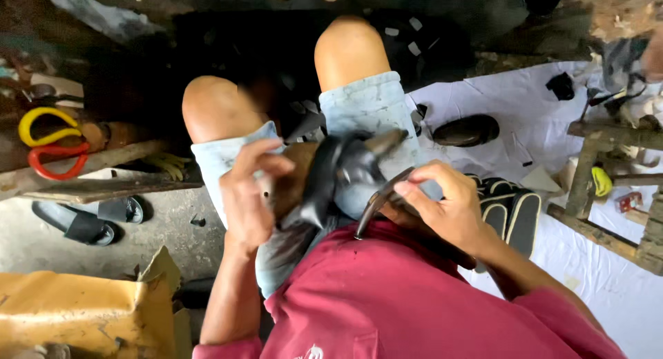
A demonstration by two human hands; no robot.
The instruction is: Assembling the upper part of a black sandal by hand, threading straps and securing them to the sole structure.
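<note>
I sit with a dark shoe (331, 176) resting across my lap, against my pale shorts (373, 107), its leather pulled over a brown form. My left hand (250, 193) wraps around the shoe's near side, fingers curled tight on it. My right hand (442, 203) is closed around a curved metal tool (376, 205), its tip touching the shoe's edge. The shoe is motion-blurred, so I cannot tell exactly where the tip bites. As I judge it, the tool could slip off the leather toward my left fingers or thigh, since only my lap and one hand steady the shoe. Just beside my right wrist sits a stack of black soles (514, 207) on a white sheet (587, 262), crowding that elbow. Another dark shoe (466, 129) lies farther out on the sheet. At the floor's left edge lie yellow and red scissors (48, 141) and black sandals (86, 224), well apart from me.
</note>
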